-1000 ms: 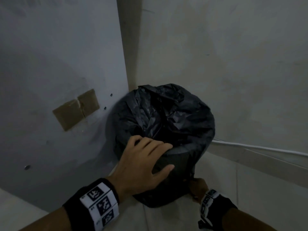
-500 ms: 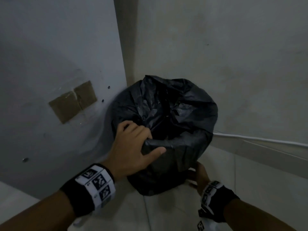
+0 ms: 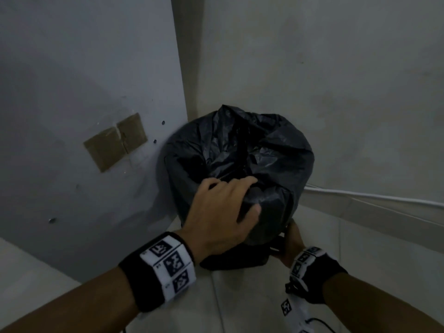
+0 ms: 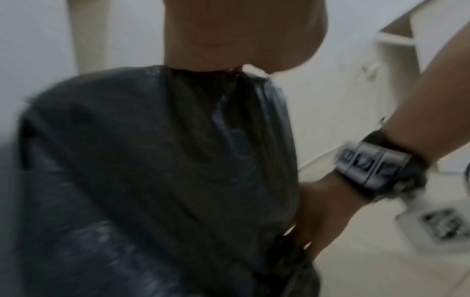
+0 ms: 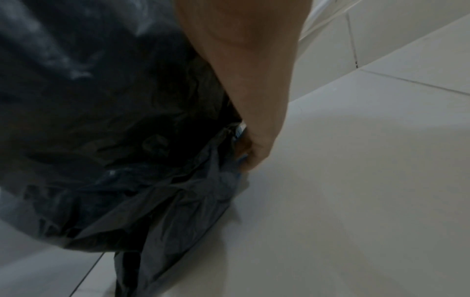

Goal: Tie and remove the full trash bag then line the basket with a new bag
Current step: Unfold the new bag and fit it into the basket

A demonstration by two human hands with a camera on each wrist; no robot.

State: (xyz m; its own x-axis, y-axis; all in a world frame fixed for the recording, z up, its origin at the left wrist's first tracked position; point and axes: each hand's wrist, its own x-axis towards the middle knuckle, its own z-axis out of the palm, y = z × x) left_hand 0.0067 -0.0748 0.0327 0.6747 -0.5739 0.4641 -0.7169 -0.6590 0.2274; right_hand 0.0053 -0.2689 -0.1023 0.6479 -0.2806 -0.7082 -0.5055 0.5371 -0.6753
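Black trash bag (image 3: 252, 159) over basket in floor corner. Left hand (image 3: 223, 217) curled on bag's near rim; right hand (image 3: 292, 243) low beside base, pinching loose bag plastic.

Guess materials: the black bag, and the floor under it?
Black bag: thin plastic film, slightly glossy, judging by fine crinkles and grey highlights; it bunches under the left hand. Floor: probably glazed ceramic tile, smooth pale surface with dark grout lines and a soft sheen.
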